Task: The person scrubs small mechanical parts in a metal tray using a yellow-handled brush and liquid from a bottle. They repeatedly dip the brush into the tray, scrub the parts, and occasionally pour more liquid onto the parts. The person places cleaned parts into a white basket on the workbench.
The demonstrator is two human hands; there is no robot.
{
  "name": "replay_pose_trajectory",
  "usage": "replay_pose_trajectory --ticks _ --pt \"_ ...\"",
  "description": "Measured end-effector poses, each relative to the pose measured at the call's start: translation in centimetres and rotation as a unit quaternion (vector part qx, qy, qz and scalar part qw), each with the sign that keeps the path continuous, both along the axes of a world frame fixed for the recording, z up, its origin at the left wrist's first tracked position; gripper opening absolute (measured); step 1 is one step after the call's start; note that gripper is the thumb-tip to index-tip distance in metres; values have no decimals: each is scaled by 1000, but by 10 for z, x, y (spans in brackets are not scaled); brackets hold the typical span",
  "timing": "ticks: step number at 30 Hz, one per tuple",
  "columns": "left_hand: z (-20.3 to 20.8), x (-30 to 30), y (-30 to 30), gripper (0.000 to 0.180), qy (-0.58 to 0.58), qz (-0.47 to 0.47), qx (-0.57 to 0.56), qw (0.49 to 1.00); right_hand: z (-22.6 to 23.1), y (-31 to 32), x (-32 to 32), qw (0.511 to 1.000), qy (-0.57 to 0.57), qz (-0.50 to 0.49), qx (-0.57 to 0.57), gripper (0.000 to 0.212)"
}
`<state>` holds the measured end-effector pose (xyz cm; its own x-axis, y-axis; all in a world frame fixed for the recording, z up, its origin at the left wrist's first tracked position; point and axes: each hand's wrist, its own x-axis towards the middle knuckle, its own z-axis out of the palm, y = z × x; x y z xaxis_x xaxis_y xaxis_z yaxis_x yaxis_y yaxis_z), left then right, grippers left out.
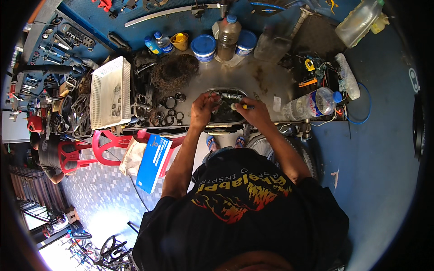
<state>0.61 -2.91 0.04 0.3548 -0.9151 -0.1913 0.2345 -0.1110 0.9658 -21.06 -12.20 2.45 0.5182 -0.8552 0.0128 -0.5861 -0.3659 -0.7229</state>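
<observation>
Over a metal basin (244, 97) with dark contents, both my hands work at the edge of the bench. My left hand (203, 109) is closed, pinching a thin metal ring (219, 95) above the basin. In my right hand (258, 114) is a small brush (247, 107) with a yellow and black handle; its pale round end points toward the ring. More rings (170, 102) lie on the bench left of the basin. A worn gear cassette (175, 72) sits behind them.
A white basket (96, 106) with a few rings stands at left, beside cluttered metal parts. Blue-lidded tubs (203, 47) and a brown-filled bottle (228, 38) line the back. A clear bottle (307, 105) lies at right. Red chairs (108, 141) and a blue box (153, 162) stand below left.
</observation>
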Motion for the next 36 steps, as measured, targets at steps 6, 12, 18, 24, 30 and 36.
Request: replay_pose_trajectory --ticks 6,12,18,24,30,36 --pt "-9 -15 4 32 23 13 60 998 -2 18 16 955 -233 36 182 25" --pt "-11 -16 7 31 30 39 51 998 20 18 10 980 -171 33 101 21" --pt "-8 -20 8 28 -46 26 87 995 26 21 10 975 -204 87 30 17" --pt "-8 -17 8 34 0 28 104 994 29 18 -1 974 -174 135 55 18" --pt "-2 -21 4 38 39 54 133 989 29 19 -6 963 -206 172 24 16" --pt "-4 -22 4 39 42 49 160 985 30 26 -7 966 -203 156 -30 16"
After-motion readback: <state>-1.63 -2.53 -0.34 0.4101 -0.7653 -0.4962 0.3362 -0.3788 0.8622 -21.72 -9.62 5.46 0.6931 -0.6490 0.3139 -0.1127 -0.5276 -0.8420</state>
